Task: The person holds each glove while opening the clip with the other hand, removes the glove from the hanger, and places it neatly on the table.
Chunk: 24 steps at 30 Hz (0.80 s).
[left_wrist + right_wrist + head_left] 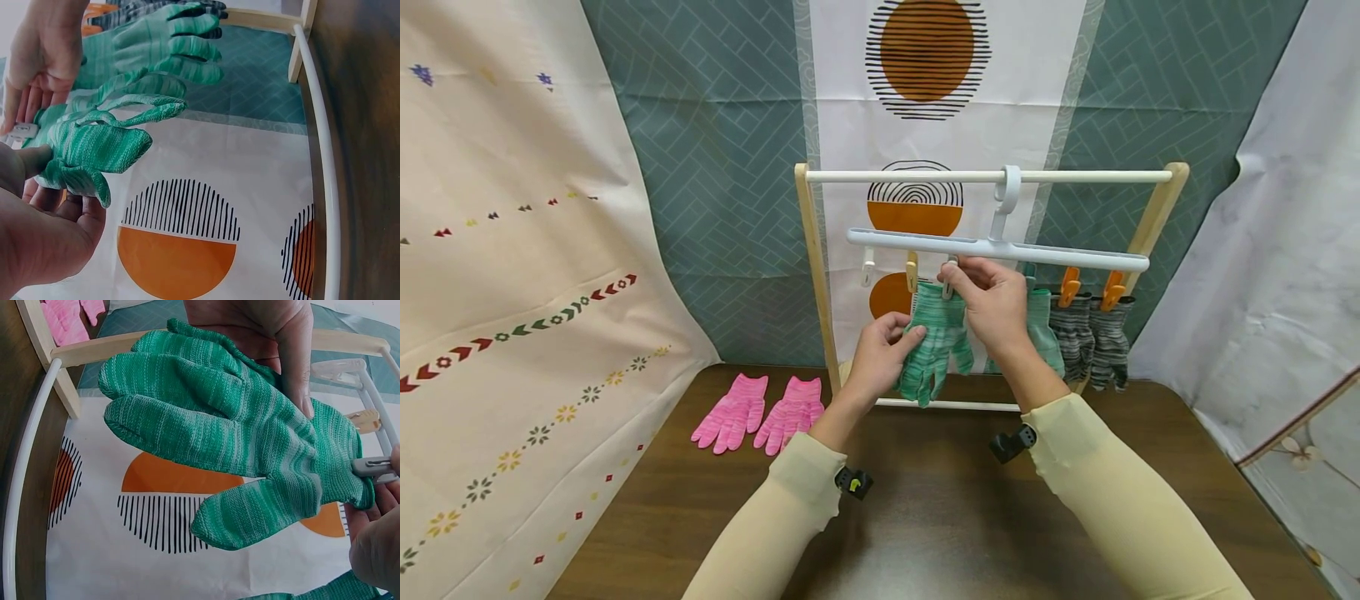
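Observation:
A green striped knit glove hangs below a pale blue clip hanger, fingers down. My left hand pinches this glove at its side, thumb in front; the right wrist view shows that thumb lying on the knit near the cuff. Up at the cuff, my right hand pinches a grey clothespin, whose tip sits over the cuff's edge. A yellow clothespin is at the other corner of the cuff. Partly behind my right hand hangs a second green glove.
Two grey-black gloves hang at the hanger's right from orange clothespins. A white clothespin dangles at its left end. The hanger hooks over a wood-and-white rack. Two pink gloves lie on the brown table, at left.

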Each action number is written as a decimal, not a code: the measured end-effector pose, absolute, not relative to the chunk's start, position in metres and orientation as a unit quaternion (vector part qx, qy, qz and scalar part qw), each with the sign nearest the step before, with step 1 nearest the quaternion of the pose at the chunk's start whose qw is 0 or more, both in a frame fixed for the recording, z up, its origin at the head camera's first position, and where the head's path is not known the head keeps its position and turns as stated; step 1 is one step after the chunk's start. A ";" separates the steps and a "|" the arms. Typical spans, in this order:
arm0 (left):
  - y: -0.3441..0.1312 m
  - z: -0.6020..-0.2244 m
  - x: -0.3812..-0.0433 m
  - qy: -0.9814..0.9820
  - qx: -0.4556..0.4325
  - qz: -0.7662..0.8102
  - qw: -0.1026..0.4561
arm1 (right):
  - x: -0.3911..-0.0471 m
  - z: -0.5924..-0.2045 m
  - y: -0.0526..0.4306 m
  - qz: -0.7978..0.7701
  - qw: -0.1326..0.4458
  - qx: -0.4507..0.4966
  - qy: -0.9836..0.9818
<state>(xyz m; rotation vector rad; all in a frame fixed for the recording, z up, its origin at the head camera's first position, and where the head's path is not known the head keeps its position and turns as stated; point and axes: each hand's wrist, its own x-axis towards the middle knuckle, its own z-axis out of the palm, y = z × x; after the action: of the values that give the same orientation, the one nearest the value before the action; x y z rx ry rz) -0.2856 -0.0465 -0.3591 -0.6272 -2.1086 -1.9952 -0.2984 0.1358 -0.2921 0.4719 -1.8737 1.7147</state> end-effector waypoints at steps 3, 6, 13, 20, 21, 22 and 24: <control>-0.047 -0.359 -0.286 -0.710 -0.210 -0.667 0.087 | -0.299 -0.292 0.136 0.638 0.278 0.178 -0.696; -0.048 -0.359 -0.286 -0.710 -0.212 -0.666 0.086 | -0.299 -0.293 0.136 0.638 0.279 0.177 -0.696; -0.050 -0.361 -0.284 -0.714 -0.210 -0.663 0.084 | -0.298 -0.294 0.137 0.637 0.279 0.167 -0.699; -0.052 -0.362 -0.283 -0.716 -0.209 -0.660 0.085 | -0.299 -0.295 0.135 0.640 0.286 0.171 -0.693; -0.053 -0.363 -0.283 -0.716 -0.210 -0.660 0.085 | -0.299 -0.295 0.135 0.639 0.288 0.171 -0.692; -0.053 -0.363 -0.283 -0.716 -0.211 -0.660 0.085 | -0.300 -0.295 0.135 0.638 0.289 0.171 -0.692; -0.055 -0.364 -0.284 -0.718 -0.211 -0.658 0.083 | -0.300 -0.295 0.135 0.636 0.293 0.172 -0.693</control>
<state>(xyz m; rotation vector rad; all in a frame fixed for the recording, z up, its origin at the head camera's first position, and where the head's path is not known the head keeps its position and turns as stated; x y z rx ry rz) -0.2836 -0.0545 -0.3638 -0.6294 -2.1430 -1.9645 -0.2999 0.1346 -0.2952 0.4572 -1.8454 1.6948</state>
